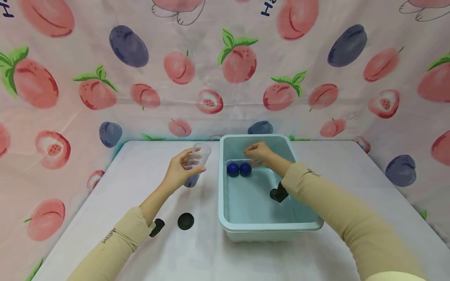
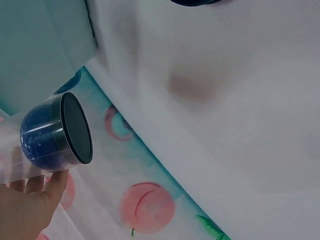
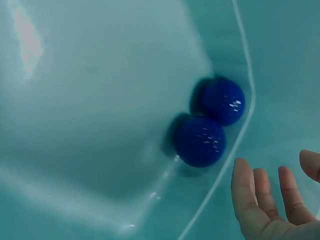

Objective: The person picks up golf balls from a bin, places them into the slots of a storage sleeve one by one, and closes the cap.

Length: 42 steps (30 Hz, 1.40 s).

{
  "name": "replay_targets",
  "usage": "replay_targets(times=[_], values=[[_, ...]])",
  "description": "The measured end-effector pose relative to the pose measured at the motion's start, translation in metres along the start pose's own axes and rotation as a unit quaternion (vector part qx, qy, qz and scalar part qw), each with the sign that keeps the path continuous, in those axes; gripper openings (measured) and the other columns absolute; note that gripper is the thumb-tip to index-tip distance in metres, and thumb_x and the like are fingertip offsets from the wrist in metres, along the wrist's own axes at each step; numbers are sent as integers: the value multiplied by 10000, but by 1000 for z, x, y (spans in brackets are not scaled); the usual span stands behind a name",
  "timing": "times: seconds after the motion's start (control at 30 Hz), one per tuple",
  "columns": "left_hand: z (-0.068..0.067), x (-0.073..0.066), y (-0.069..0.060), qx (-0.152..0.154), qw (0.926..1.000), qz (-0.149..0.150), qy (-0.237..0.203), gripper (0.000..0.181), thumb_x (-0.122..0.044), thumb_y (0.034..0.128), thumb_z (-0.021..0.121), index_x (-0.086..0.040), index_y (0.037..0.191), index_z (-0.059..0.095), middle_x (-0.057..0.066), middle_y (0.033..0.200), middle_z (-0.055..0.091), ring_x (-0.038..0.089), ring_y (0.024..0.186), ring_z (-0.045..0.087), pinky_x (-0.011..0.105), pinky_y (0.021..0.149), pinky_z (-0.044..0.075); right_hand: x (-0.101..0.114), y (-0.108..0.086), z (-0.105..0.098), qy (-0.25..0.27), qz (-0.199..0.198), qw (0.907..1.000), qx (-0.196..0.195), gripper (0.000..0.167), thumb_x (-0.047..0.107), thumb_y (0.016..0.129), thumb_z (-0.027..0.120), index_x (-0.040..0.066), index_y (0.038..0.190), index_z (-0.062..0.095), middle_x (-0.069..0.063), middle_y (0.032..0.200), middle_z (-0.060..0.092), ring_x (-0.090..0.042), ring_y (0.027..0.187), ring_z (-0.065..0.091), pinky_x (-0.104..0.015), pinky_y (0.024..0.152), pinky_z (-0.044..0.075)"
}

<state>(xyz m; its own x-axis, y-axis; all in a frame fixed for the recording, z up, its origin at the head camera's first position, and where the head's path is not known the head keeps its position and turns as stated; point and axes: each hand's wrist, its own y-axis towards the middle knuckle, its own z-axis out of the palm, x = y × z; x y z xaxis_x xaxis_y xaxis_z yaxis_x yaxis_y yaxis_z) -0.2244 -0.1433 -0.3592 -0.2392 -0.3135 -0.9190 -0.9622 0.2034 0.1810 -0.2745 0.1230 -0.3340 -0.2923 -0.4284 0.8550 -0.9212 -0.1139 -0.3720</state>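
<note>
My left hand [image 1: 177,171] grips a clear plastic tube [image 1: 199,155] tilted above the table, left of the basin. Inside its lower end, by the black base [image 2: 77,128], sits a blue ball [image 2: 42,137]. Over the back part of the light blue basin [image 1: 270,226], my right hand [image 1: 261,153] hovers with fingers loosely bent and nothing in them. Two dark blue balls [image 1: 233,169] lie side by side on the basin floor, near its back left corner. The right wrist view shows the right hand [image 3: 272,205] beside the balls, apart from them.
A round black lid [image 1: 185,221] lies on the white table [image 1: 197,253] in front of the left hand. Black wrist cameras show at both cuffs. Behind the table hangs a fruit-print cloth [image 1: 211,62]. The basin walls stand around the right hand.
</note>
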Motion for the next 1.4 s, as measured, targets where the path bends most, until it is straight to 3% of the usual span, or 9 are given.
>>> replay_targets(times=[0.33, 0.43, 0.57, 0.7, 0.83, 1.0, 1.13, 1.27, 1.4], values=[[3, 3, 2, 58, 9998, -21, -166, 605, -106, 791, 755, -112, 1339, 498, 190, 1289, 577, 357, 1155, 565, 504, 988, 455, -10, 7, 0, -233, 164, 9995, -167, 382, 99, 960, 500, -65, 1304, 482, -242, 1370, 434, -414, 1199, 472, -497, 964, 476], [4, 4, 0, 64, 9999, -77, -107, 609, -105, 791, 755, -107, 1342, 495, 189, 1295, 576, 358, 1152, 568, 507, 978, 460, -20, 21, -1, -269, 268, 9991, -180, 366, 110, 936, 553, -44, 1267, 529, -232, 1286, 490, -400, 1138, 516, -485, 896, 516], [4, 5, 0, 33, 10000, -50, -36, 603, -98, 790, 754, -101, 1337, 499, 194, 1293, 577, 364, 1144, 574, 514, 968, 465, -35, 48, -1, -364, 286, 9988, -185, 335, 123, 878, 641, -23, 1174, 590, -203, 1145, 562, -326, 924, 584, -445, 778, 559], [4, 4, 2, 36, 10000, -20, -13, 603, -114, 789, 758, -99, 1334, 502, 190, 1287, 581, 362, 1142, 575, 515, 965, 469, -27, 36, 5, -589, 467, 9963, -406, 314, 73, 881, 607, -49, 1167, 562, -185, 1121, 579, -237, 784, 559, -443, 840, 546], [4, 4, 1, 124, 9999, -65, -3, 611, -117, 786, 761, -103, 1338, 501, 185, 1288, 582, 355, 1143, 574, 504, 973, 467, -23, 20, 8, -743, 490, 9951, -441, 221, 36, 876, 587, -67, 1071, 581, -103, 929, 547, -181, 693, 489, -448, 887, 529], [3, 7, -2, 169, 9997, -128, 111, 622, -125, 782, 767, -120, 1343, 499, 182, 1302, 572, 352, 1147, 574, 508, 989, 453, -27, 21, 13, -818, 577, 9943, -360, 216, 31, 863, 616, -52, 1059, 580, -126, 1026, 561, -258, 856, 550, -464, 899, 524], [3, 9, -3, 195, 9997, -145, 87, 614, -127, 782, 767, -121, 1337, 505, 185, 1291, 578, 353, 1146, 575, 510, 991, 451, -38, 37, 17, -884, 580, 9943, -133, 283, 18, 777, 716, -15, 1014, 566, -183, 1085, 555, -349, 952, 574, -460, 745, 572], [3, 11, -2, 220, 9997, -127, 49, 614, -117, 778, 769, -104, 1334, 507, 192, 1269, 592, 355, 1133, 583, 507, 985, 456, -47, 58, 24, -1002, 691, 9926, -49, 307, -14, 723, 761, 4, 929, 534, -154, 1001, 533, -323, 874, 594, -446, 634, 580], [3, 12, 0, 192, 9998, -75, 55, 617, -112, 775, 771, -88, 1332, 506, 199, 1264, 593, 357, 1119, 589, 503, 971, 469, -53, 75, 27, -1128, 733, 9909, 95, 306, -17, 739, 756, -35, 957, 542, -200, 1040, 550, -341, 865, 632, -451, 650, 581]])
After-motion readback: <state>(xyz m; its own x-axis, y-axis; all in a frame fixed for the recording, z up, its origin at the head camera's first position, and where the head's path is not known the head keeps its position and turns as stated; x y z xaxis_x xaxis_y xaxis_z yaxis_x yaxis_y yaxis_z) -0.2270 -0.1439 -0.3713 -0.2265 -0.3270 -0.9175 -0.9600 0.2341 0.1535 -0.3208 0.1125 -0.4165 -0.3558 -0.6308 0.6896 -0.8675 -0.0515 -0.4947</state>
